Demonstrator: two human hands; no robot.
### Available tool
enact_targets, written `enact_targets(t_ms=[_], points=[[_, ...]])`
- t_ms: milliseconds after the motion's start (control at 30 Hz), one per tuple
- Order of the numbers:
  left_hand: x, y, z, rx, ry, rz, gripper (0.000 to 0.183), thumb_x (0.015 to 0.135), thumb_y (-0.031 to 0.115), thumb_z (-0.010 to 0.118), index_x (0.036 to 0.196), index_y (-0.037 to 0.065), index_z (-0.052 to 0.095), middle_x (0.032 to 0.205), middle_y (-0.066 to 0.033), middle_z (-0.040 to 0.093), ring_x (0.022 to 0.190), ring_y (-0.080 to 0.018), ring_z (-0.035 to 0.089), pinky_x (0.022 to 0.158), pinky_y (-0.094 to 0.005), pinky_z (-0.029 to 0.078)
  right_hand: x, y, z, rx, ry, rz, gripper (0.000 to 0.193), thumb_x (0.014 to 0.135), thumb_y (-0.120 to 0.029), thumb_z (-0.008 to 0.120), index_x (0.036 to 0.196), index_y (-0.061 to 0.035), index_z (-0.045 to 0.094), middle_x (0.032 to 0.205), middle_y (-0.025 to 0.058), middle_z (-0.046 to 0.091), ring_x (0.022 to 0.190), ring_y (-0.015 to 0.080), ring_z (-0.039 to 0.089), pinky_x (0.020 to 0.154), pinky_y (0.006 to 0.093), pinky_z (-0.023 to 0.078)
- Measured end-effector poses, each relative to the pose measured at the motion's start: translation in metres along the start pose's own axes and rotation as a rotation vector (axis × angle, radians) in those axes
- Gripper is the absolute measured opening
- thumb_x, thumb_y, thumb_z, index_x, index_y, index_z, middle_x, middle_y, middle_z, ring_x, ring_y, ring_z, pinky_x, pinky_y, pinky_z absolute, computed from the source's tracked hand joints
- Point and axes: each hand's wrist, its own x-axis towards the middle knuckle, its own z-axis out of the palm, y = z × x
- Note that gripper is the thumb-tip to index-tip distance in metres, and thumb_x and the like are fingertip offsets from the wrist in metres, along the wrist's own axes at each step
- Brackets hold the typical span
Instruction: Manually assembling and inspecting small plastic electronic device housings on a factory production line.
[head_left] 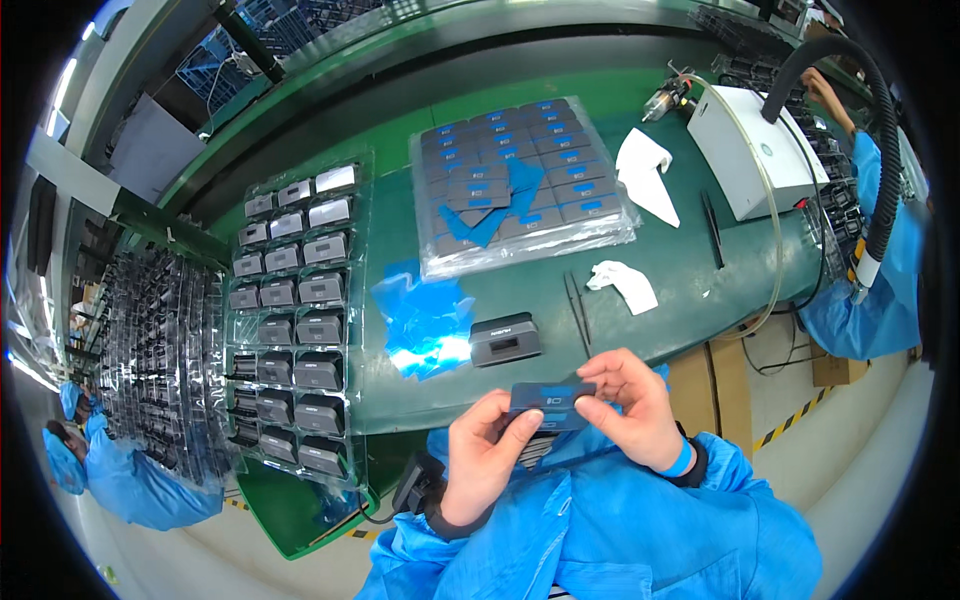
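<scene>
While both hands are together at one piece, the left hand (pixel 483 450) is clamped with thumb and fingers on the near left end of a dark panel (pixel 540 397), and the right hand (pixel 635 415) pinches its right end. The panel is between the two hands, raised near the body at the edge of the table (pixel 400 395). Blue shows on its face and along its lower part; whether this lower blue is loose film, I cannot tell.

I judge that the step in hand is preparing or checking this panel, perhaps with its film. Shiny blue films (pixel 420 310) lie ahead and to the left of the left hand, which supports this reading. Just beyond the panel stands one device (pixel 505 339), apart from both hands, and the tweezers (pixel 576 310) lie just ahead of the right fingertips.

For the next move, it seems necessary that the left hand keeps the panel firm, while the right fingers work at its edge with light force. If the panel belongs to the device, it should then be turned and aligned carefully.
</scene>
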Motion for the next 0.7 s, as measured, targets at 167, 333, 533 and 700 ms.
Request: enact_targets(t_ms=[167, 333, 533, 700], points=[[0.009, 0.018, 0.004, 0.146, -0.059, 0.123, 0.005, 0.084, -0.002, 0.063, 0.088, -0.005, 0.062, 0.086, -0.0066, 0.059, 0.077, -0.0100, 0.057, 0.068, -0.0228, 0.046, 0.002, -0.001, -0.005, -0.219, -0.196, -0.140, 0.019, 0.083, -0.002, 0.063, 0.101, 0.0012, 0.059, 0.089, 0.0073, 0.064, 0.080, 0.0112, 0.061, 0.068, 0.0253, 0.049], [0.007, 0.021, -0.001, 0.428, -0.214, 0.127, 0.008, 0.078, 0.000, 0.068, 0.080, -0.002, 0.060, 0.079, -0.0077, 0.059, 0.071, -0.0120, 0.057, 0.060, -0.0251, 0.044, -0.001, 0.000, -0.021, 0.167, -0.054, 0.054, 0.020, 0.084, -0.006, 0.064, 0.102, 0.0015, 0.059, 0.090, 0.0044, 0.063, 0.081, 0.0093, 0.060, 0.070, 0.0236, 0.047], [0.010, 0.032, 0.003, 0.363, -0.466, 0.232, 0.004, 0.078, -0.003, 0.065, 0.078, -0.003, 0.061, 0.084, -0.0118, 0.064, 0.075, -0.0188, 0.062, 0.066, -0.0285, 0.048, -0.005, 0.015, -0.029, 0.551, -0.446, 0.357, 0.022, 0.089, -0.010, 0.060, 0.109, -0.0004, 0.060, 0.094, 0.0030, 0.063, 0.083, 0.0068, 0.056, 0.073, 0.0216, 0.046], [0.011, 0.023, 0.002, 0.343, -0.251, 0.122, 0.009, 0.077, -0.005, 0.066, 0.083, -0.004, 0.059, 0.076, -0.0086, 0.056, 0.066, -0.0143, 0.053, 0.059, -0.0259, 0.040, 0.002, 0.000, -0.028, 0.305, -0.336, 0.202, 0.034, 0.084, 0.000, 0.063, 0.116, 0.0027, 0.056, 0.096, 0.0059, 0.065, 0.086, 0.0103, 0.059, 0.078, 0.0264, 0.048]])
